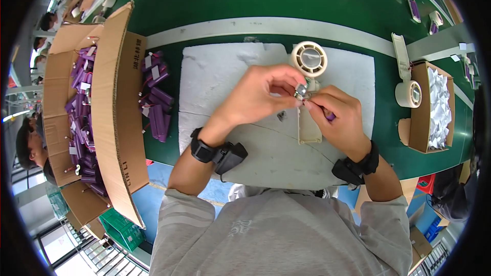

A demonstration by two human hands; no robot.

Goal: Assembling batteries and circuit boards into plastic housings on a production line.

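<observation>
Evidently our left hand (pixel 258 94) pinches a small silvery part (pixel 300 91) over the cream housing (pixel 308 129), while our right hand (pixel 339 115), fingers bunched, sits just beside it; whether it grips anything, we cannot tell. The housing's long axis runs toward us, round head (pixel 311 59) away, handle (pixel 309 135) nearer our right hand.

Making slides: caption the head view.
Left hand and right hand meet at a small metallic part over a white pad.
</observation>
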